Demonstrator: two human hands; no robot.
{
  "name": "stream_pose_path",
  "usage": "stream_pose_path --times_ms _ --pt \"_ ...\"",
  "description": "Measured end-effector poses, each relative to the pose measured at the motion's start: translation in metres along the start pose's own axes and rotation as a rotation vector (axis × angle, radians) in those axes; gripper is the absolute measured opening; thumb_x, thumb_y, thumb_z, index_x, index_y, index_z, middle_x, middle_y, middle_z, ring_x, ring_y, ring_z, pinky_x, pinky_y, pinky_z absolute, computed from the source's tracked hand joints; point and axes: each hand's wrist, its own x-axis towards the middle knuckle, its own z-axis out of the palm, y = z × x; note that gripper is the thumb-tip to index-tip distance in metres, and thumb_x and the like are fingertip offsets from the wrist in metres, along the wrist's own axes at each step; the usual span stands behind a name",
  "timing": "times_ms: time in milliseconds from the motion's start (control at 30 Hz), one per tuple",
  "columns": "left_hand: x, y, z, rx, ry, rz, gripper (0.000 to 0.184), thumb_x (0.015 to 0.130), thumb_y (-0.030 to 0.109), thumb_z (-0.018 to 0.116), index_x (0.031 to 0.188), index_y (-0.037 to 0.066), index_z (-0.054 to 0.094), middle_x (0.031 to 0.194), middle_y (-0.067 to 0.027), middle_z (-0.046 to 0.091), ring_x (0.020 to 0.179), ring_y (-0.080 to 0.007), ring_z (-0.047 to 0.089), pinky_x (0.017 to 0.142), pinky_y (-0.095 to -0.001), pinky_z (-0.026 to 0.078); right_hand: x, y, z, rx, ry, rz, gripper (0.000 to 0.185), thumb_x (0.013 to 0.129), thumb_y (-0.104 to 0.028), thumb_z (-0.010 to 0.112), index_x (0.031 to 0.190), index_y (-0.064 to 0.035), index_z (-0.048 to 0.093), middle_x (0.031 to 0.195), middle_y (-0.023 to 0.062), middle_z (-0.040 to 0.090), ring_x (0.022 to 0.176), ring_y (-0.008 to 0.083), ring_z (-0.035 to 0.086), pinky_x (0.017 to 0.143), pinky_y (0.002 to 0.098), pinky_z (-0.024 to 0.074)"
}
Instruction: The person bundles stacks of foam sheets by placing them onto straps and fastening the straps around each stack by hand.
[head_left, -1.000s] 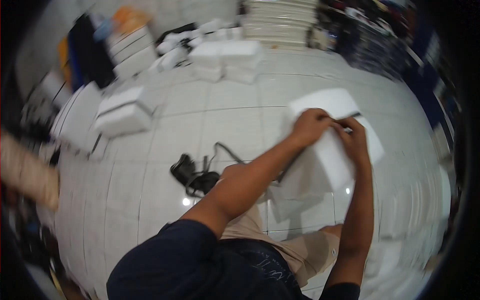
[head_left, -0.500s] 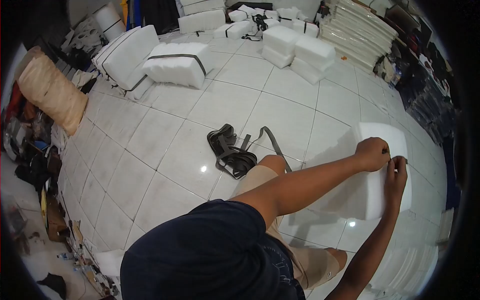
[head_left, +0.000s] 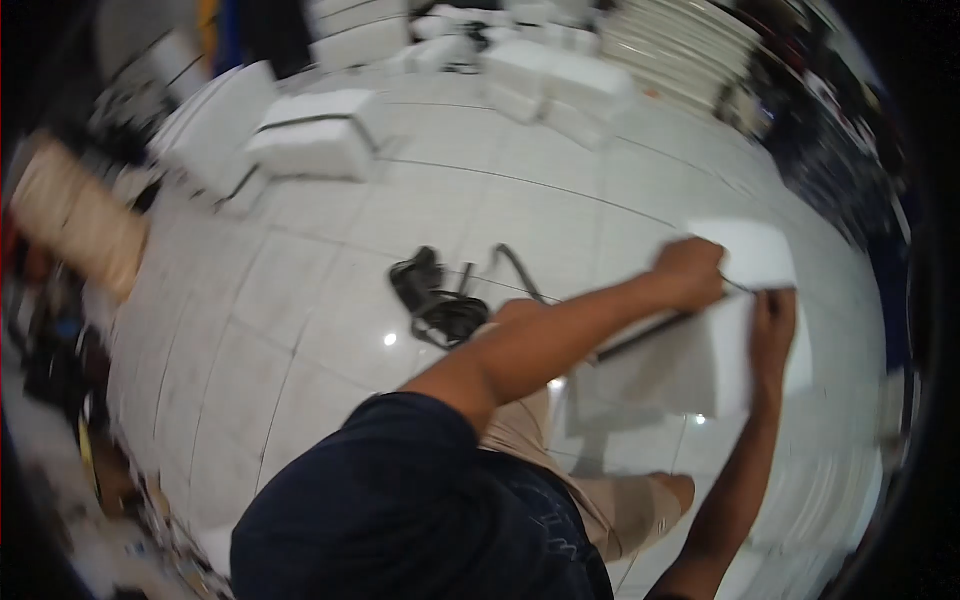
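Observation:
A white foam-like block (head_left: 745,255) stands on the tiled floor at the right, with both hands at its top. My left hand (head_left: 690,272) is closed on a dark strap (head_left: 650,336), which trails from it down to the left. A short thin stretch of strap runs taut between the two hands. My right hand (head_left: 774,312) pinches the strap against the block's top edge; its fingertips are blurred. Near my knee, a loose pile of dark strap (head_left: 450,318) lies on the floor, one end curling away to the right.
White blocks bound with dark straps (head_left: 315,140) stand at the upper left, with unstrapped white blocks (head_left: 560,80) at the top. Stacked white sheets (head_left: 680,45) lie behind them. A tan roll (head_left: 80,220) leans at the left among clutter. Dark bundles line the right side.
My left hand has pulled away to the left from my right hand, drawing the strap taut between them. The view has shifted slightly and blurred.

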Motion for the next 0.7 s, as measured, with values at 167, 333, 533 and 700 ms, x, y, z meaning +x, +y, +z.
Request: stream_pose_path --times_ms 167,333,533,700 --pt "-0.012 -0.003 -0.015 -0.104 0.0 0.012 0.023 0.074 0.024 0.057 0.077 0.001 0.063 0.074 -0.0188 0.063 0.07 -0.0337 0.061 0.066 -0.0408 0.048 0.001 -0.006 0.002 -0.044 0.021 0.039 0.018 0.082 -0.012 0.065 0.08 0.004 0.057 0.082 0.0161 0.055 0.074 0.0302 0.056 0.069 0.0368 0.0453" --pt "-0.012 0.002 -0.02 -0.095 -0.085 -0.071 0.026 0.077 0.024 0.058 0.077 -0.001 0.061 0.068 -0.016 0.06 0.061 -0.0261 0.056 0.062 -0.0358 0.046 0.0 -0.019 -0.003 -0.088 0.022 0.146 0.022 0.082 -0.019 0.065 0.076 0.0007 0.057 0.081 0.0144 0.056 0.074 0.0297 0.057 0.07 0.0374 0.0454" --pt "-0.002 0.019 -0.035 0.018 -0.07 0.053 0.031 0.082 0.032 0.059 0.091 0.003 0.065 0.081 -0.016 0.067 0.076 -0.0297 0.064 0.069 -0.0367 0.049 0.01 -0.037 -0.009 0.066 -0.043 0.05 0.031 0.079 -0.031 0.068 0.092 -0.0024 0.064 0.089 0.0101 0.057 0.083 0.0227 0.055 0.075 0.0333 0.0441" --pt "0.022 0.035 -0.046 0.059 -0.023 0.208 0.034 0.084 0.037 0.063 0.095 0.005 0.059 0.073 -0.0131 0.064 0.064 -0.0262 0.061 0.064 -0.0367 0.047 0.023 -0.061 -0.009 -0.058 -0.454 0.273 0.038 0.084 -0.044 0.058 0.098 -0.0096 0.068 0.096 0.0131 0.062 0.09 0.0278 0.059 0.081 0.0375 0.0457"
